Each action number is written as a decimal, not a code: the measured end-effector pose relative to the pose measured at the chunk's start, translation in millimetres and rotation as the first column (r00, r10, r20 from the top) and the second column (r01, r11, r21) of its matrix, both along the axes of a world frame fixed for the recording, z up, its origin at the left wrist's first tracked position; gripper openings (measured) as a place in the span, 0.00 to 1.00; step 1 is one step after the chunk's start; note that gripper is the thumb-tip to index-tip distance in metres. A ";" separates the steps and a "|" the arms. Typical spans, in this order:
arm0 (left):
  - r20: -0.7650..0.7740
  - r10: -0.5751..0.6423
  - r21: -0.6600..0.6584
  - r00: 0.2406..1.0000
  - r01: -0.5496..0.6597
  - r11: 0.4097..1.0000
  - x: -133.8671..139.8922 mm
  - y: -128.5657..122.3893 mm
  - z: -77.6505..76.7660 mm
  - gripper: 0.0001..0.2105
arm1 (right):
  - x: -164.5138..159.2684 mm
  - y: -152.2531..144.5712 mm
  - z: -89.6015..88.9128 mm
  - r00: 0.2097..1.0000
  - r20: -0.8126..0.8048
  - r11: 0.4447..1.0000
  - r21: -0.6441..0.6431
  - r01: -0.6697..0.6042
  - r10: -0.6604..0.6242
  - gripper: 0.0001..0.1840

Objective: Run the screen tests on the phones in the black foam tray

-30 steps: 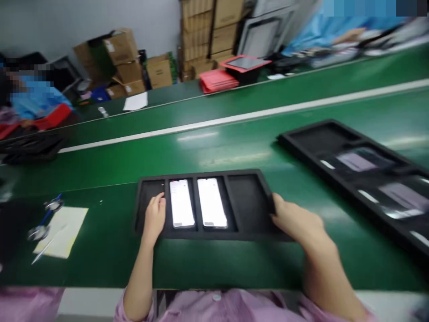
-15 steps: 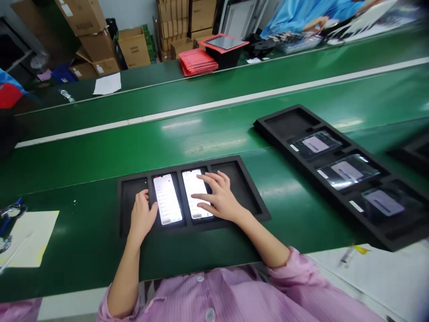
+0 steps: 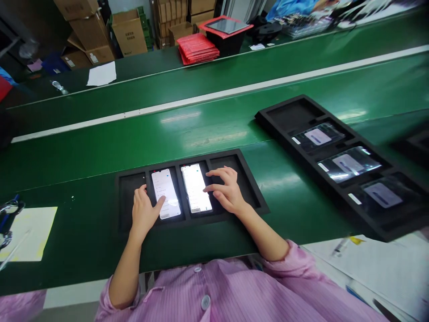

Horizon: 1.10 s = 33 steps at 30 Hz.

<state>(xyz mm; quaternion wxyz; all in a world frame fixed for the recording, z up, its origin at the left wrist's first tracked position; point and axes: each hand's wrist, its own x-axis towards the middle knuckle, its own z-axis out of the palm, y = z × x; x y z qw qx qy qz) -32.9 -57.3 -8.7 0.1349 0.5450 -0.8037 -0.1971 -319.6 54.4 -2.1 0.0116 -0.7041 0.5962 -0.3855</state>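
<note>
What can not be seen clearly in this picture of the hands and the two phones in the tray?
- Head view: text on the left phone and right phone screens is too small and too bright.
- Left hand hides part of the left phone's lower edge.
- Right hand covers part of the black tray, so that slot's floor is hidden.
- Long tray at right: bagged items blurred by glare.

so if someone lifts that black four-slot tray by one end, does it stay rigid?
Probably flexes a little: the black tray looks like matte foam with thick soft walls. Likely light for its size. The two lit phones sit loose in their slots, so tilting may slide them.
</note>
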 end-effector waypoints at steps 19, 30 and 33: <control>0.052 0.020 -0.040 0.998 -0.018 0.999 -1.9 -0.7 2.3 0.30 | 6.6 1.1 -3.2 0.999 0.027 0.998 0.058 -0.038 0.037 0.34; -0.104 -0.060 0.174 0.993 0.077 0.982 18.3 -16.7 7.3 0.22 | 9.3 -1.3 -3.8 0.992 -0.045 0.992 0.059 -0.113 0.116 0.24; -0.101 -0.113 0.200 0.989 0.131 0.971 21.1 -17.4 9.8 0.26 | 10.0 -1.5 -4.1 0.988 -0.071 0.990 0.057 -0.130 0.134 0.23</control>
